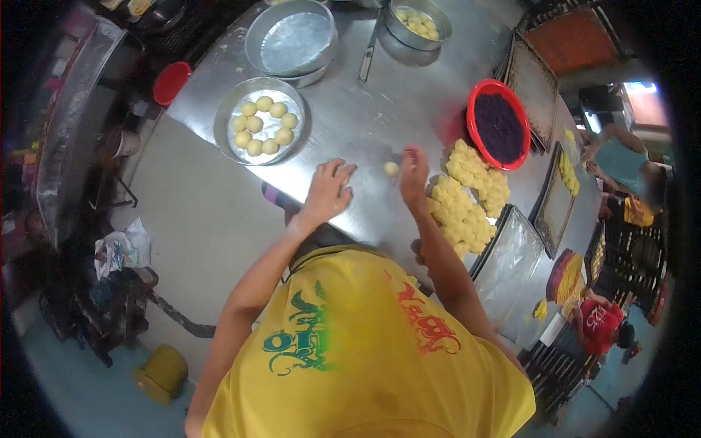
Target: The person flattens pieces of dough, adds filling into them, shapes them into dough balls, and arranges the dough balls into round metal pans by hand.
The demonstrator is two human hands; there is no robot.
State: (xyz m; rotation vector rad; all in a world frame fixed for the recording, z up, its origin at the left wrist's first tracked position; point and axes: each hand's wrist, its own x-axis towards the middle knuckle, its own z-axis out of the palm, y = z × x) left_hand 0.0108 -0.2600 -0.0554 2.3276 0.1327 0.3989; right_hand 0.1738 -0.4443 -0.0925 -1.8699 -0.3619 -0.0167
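Observation:
My left hand (328, 193) is cupped palm-down on the metal table, fingers curled inward. A pale bit shows at its fingertips, but what lies under the palm is hidden. Just left of my right hand (414, 175), a smooth dough ball (391, 169) rests on the table. Motion smears the right hand's fingers, and I cannot tell what they hold. Beside that hand spreads a pile of yellow dough pieces (460, 212). To the upper left, a round metal pan (225, 139) contains several dough balls arranged mostly in a ring.
A red basin (473, 131) of dark purple filling stands right of the dough. Stacked round pans (292, 40), a long-handled tool (367, 62) and another pan of dough (394, 29) sit at the back. Flat trays (518, 252) line the right edge. People (600, 326) are at the far right.

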